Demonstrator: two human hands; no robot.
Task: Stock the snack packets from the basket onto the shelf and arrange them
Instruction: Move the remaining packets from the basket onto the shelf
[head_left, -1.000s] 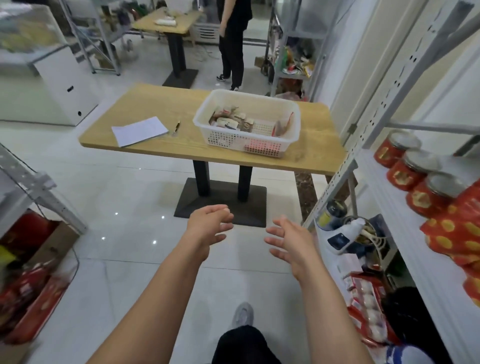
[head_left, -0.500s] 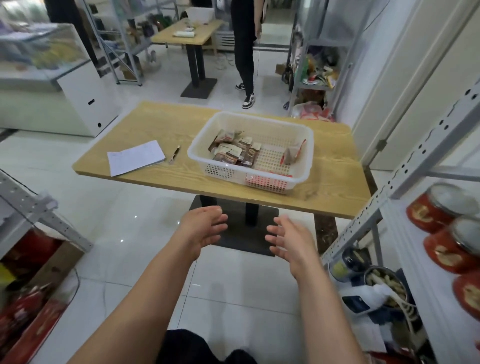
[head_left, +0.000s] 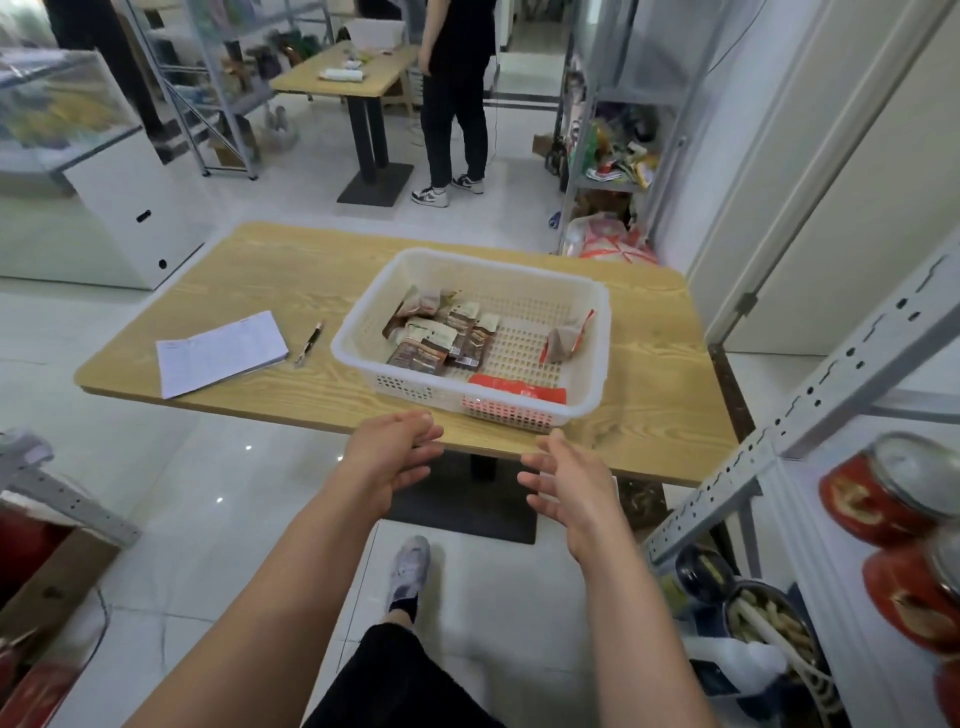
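White plastic basket sits on the wooden worktop, long axis running left to right, snack packets mostly in its left half. Left hand and right hand hover before it, fingers loose, empty.

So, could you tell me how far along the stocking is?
Nothing looks stocked yet: the visible part of the shelf holds only red jars. The left hand and right hand are empty, extended toward the basket. The snack packets lie inside it, still to move.
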